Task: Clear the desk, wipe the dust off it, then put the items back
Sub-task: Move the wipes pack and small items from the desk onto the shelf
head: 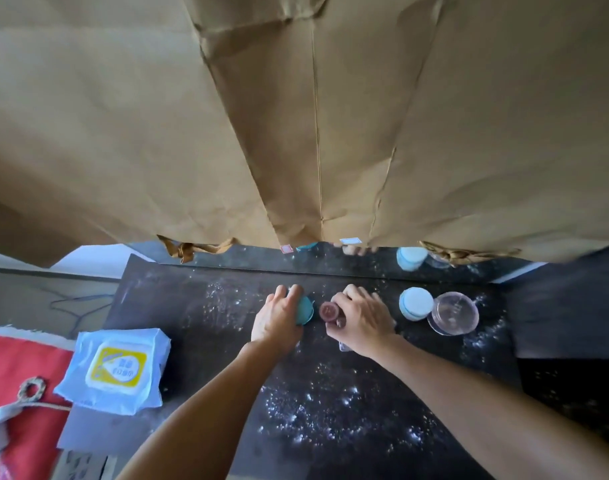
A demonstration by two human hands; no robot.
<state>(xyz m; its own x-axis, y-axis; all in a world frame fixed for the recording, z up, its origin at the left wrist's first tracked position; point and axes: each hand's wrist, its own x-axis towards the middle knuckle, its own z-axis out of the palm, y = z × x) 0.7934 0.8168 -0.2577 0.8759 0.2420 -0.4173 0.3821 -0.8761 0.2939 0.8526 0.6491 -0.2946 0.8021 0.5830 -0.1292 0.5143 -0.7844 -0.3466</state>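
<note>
dark desk (199, 306), seen from the head view, its surface speckled with white dust (317, 407), densest at the near centre and along the right side. left hand (279, 317) lies over a teal round container (306, 311) at mid-desk; its fingers (292, 292) are curled over the top and far side of the container, gripping it, and the container appears to stand on the desk. right hand (362, 320) is just beside it, fingers (348, 296) wrapped round a small jar with a dark red lid (329, 311); the lid faces up and the body of the jar is hidden by the hand. the two held items are near each other but apart. to the right of the right hand stands a pale blue jar with a white top (415, 304), touching or nearly touching a clear glass vessel (452, 313); contact cannot be confirmed. a pack of wet wipes (118, 368) with a yellow and white flap lies at the left edge of the desk, well apart from the hands. a red cloth (22, 368) with a cord lies left of the desk. crumpled brown paper (296, 116) hangs across the upper view. a glossy strip (330, 261) at the back of the desk mirrors the jars.
</note>
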